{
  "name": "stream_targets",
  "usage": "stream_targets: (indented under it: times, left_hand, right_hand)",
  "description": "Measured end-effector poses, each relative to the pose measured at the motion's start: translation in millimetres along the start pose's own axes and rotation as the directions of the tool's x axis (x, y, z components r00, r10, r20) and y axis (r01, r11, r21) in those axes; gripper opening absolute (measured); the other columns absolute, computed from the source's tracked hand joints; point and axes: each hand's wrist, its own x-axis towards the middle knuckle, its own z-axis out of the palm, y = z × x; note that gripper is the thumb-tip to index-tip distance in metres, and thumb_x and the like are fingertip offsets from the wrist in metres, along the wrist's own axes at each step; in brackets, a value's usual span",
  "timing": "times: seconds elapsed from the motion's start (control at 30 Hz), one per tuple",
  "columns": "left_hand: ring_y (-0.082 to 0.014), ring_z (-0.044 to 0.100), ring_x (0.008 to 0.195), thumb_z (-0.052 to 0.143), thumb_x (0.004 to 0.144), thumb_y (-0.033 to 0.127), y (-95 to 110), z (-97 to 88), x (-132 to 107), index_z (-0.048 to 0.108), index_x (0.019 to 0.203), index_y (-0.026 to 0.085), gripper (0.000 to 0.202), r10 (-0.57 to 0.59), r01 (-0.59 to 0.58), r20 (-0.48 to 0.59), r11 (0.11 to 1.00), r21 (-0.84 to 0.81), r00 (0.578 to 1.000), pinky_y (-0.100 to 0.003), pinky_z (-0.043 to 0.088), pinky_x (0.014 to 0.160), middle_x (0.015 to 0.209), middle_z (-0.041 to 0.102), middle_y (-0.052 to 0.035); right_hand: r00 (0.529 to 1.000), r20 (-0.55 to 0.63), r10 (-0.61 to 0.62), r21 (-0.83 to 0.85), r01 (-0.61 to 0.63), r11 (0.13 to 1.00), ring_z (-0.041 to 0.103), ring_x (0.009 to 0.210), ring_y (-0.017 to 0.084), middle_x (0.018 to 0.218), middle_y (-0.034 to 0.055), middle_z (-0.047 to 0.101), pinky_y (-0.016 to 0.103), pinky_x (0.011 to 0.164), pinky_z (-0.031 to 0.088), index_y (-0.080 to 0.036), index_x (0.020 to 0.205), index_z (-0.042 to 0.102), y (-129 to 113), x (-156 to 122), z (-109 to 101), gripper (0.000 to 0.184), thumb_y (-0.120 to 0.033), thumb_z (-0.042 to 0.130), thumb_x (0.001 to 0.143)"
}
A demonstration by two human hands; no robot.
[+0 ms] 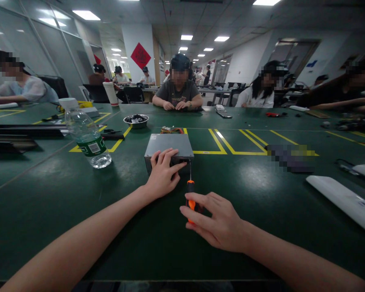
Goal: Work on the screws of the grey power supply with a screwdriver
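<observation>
A grey metal power supply unit [170, 142] sits on the green table in front of me, with a bundle of coloured cables [172, 130] behind it. My left hand [164, 172] grips its near side, fingers spread over the top front edge and one finger reaching toward the right corner. In my right hand [215, 219] is a screwdriver [191, 202] with an orange and black handle, the fingers closed around it. Its shaft points away from me, and the tip meets the unit's front right corner. Whether the tip sits in a screw is too small to tell.
A clear water bottle [93, 142] stands left of the unit. Beyond it are a metal bowl [136, 121] of small dark parts and a white cup [110, 94]. Yellow tape [209, 153] marks the table. A long white object [343, 202] lies at right. A person [178, 91] sits opposite.
</observation>
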Motion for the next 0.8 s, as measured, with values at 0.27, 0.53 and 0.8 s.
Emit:
stream_targets:
  times: [0.27,0.53,0.8]
  left_hand:
    - [-0.0297,0.033,0.123,0.052,0.075,0.017,0,2.6,1,0.062,0.108,0.03,0.037,0.009,-0.01,-0.024,1.0,-0.019,1.0,-0.053,0.02,0.099,0.131,0.04,-0.0071]
    - [-0.0313,0.034,0.122,0.051,0.075,0.017,-2,5.1,0,0.063,0.106,0.03,0.035,0.03,-0.03,-0.04,1.0,0.005,0.999,-0.055,0.022,0.096,0.131,0.041,-0.0079]
    - [-0.0307,0.033,0.123,0.052,0.075,0.017,-1,5.3,-1,0.062,0.107,0.029,0.036,0.022,-0.022,-0.038,1.0,0.002,0.999,-0.054,0.021,0.097,0.131,0.04,-0.0078]
  right_hand:
    - [0.981,-0.172,0.093,-0.007,-0.095,0.995,0.062,0.076,0.013,0.097,0.0117,0.064,0.023,0.062,0.05,-0.015,0.097,0.05,5,-6,-8,0.023,-0.033,0.053,0.084]
    - [0.996,-0.083,0.034,-0.056,-0.038,0.998,0.062,0.082,0.015,0.103,0.0146,0.059,0.022,0.06,0.049,-0.016,0.105,0.054,1,-4,-9,0.023,-0.027,0.048,0.086]
    - [0.983,-0.144,0.115,-0.017,-0.118,0.993,0.063,0.076,0.015,0.096,0.0149,0.064,0.022,0.058,0.049,-0.013,0.085,0.052,0,-6,-4,0.018,-0.031,0.051,0.084]
